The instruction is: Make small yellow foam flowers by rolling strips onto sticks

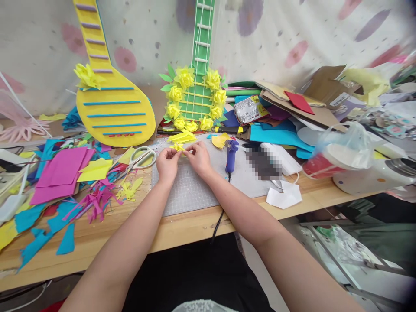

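1. Your left hand (167,165) and right hand (198,160) meet fingertip to fingertip, both pinching a small yellow paper piece (177,147); it is held near the far edge of a grey gridded cutting mat (191,190), though your fingers hide part of its shape.
2. Just beyond your fingers lies more folded yellow paper (182,137); to the right of your right hand is a purple-blue glue gun (231,157), its black cord (217,227) running past your right forearm and over the near edge of the bench (191,234); a yellow cut piece (220,140) lies just beside its head.
3. To the left of your left hand rest light-handled scissors (143,157); farther left spread magenta sheets (61,173), shredded magenta strips (97,201) and blue scraps (66,239).
4. Behind the mat stands a green guitar shape (199,93) with white strings, ringed low down by yellow flowers (175,93); to its left stands a yellow instrument shape (113,115) with blue bars, one yellow bloom (87,77) at its left edge.
5. Over to your right lie a white mask (284,195) and a bagged cup (341,158); a patterned curtain (139,34) hangs behind everything.
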`<state>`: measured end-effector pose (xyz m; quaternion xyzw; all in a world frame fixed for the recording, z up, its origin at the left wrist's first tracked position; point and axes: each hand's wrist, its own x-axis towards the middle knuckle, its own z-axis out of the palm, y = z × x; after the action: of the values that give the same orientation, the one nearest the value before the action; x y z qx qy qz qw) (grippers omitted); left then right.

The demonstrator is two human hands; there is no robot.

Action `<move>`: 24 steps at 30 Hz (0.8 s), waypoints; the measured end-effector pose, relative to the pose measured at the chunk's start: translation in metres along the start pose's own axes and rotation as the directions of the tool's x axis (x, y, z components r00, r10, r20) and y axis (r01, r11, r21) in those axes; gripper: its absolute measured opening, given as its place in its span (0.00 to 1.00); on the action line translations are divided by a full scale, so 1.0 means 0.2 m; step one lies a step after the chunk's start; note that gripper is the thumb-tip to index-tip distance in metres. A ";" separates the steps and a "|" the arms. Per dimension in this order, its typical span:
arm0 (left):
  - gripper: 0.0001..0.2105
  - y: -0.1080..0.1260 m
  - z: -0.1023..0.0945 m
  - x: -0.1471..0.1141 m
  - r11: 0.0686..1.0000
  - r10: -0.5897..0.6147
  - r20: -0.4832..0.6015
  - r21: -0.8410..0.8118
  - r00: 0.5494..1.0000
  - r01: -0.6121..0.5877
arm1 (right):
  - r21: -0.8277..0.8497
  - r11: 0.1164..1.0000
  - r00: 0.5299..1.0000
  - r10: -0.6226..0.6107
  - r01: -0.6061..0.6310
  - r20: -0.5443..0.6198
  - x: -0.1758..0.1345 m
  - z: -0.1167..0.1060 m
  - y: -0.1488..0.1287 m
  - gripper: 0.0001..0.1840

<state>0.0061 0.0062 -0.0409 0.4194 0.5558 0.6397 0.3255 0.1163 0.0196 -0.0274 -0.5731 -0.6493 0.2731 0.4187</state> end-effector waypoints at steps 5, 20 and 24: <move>0.06 0.02 -0.01 -0.03 0.951 0.221 -0.071 0.239 0.973 -0.199 | -0.031 0.999 1.000 -0.019 0.019 -0.018 0.00 0.00 0.00 0.06; 0.06 0.06 -0.05 -0.04 0.568 0.495 0.210 0.656 0.843 -0.496 | 0.119 0.993 1.000 0.003 -0.002 -0.006 0.01 -0.01 -0.02 0.06; 0.08 0.04 -0.05 -0.03 0.615 0.477 0.194 0.623 0.857 -0.483 | 0.146 0.989 1.000 0.017 -0.019 0.016 0.02 -0.01 0.00 0.06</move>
<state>-0.0002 -0.0059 -0.0347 0.6416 0.6086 0.4663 -0.0218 0.1171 0.0235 -0.0255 -0.5447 -0.6254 0.3278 0.4524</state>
